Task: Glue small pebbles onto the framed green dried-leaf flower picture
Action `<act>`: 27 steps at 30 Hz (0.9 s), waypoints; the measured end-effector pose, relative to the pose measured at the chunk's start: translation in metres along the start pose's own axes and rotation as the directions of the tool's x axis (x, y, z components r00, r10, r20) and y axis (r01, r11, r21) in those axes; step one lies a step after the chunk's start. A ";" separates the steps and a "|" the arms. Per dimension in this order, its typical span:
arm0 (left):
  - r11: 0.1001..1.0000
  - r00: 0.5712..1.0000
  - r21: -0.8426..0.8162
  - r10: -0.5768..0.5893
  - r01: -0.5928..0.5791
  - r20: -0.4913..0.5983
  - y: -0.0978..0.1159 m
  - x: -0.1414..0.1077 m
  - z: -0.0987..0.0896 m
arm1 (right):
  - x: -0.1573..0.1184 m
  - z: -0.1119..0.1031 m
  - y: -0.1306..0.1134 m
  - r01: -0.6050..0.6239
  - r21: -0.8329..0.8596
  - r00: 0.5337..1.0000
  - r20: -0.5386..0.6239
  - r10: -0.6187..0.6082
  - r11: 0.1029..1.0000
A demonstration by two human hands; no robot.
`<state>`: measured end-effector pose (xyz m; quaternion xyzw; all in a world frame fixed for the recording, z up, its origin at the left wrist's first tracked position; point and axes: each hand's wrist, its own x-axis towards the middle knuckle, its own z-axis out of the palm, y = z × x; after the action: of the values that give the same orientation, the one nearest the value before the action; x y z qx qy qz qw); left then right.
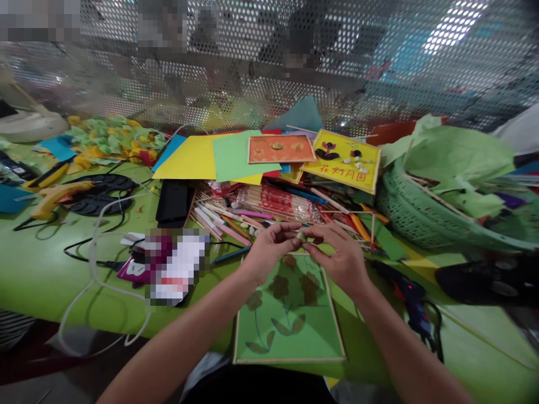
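Note:
Both hands meet above the far edge of a green framed picture, which lies on the table with brown flowers and leaf shapes on it. A small pale green piece is pinched between the fingertips of my left hand and my right hand. What the piece is cannot be made out. Just beyond the hands lies a heap of wooden sticks, pens and small stones.
A blue glue gun lies right of the picture, a yellow one at the left. A green basket stands at the right. Colored paper and framed pictures lie behind. White cable loops at the left.

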<state>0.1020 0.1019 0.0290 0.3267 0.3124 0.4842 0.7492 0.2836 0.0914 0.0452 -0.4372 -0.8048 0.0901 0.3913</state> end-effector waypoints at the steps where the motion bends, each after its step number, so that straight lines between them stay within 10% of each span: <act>1: 1.000 1.000 0.008 0.000 0.000 0.003 0.000 0.000 0.000 | 0.000 0.000 0.000 0.001 0.001 1.000 0.007 -0.001 1.000; 16: 0.991 0.989 0.118 -0.079 0.064 0.124 0.007 0.002 -0.005 | 0.001 -0.001 0.004 -0.279 0.459 0.959 0.088 0.270 0.843; 22: 0.992 0.983 0.107 -0.089 0.072 0.163 0.009 0.001 -0.005 | 0.001 -0.006 -0.002 -0.364 0.399 0.930 0.104 0.352 0.842; 27: 0.994 0.990 0.113 -0.031 0.015 0.136 0.010 0.001 -0.007 | 0.000 -0.010 -0.007 -0.192 0.160 0.981 0.023 0.191 0.968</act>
<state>0.0917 0.1075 0.0321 0.3969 0.2904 0.4337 0.7550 0.2861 0.0851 0.0557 -0.4793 -0.7503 0.1937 0.4120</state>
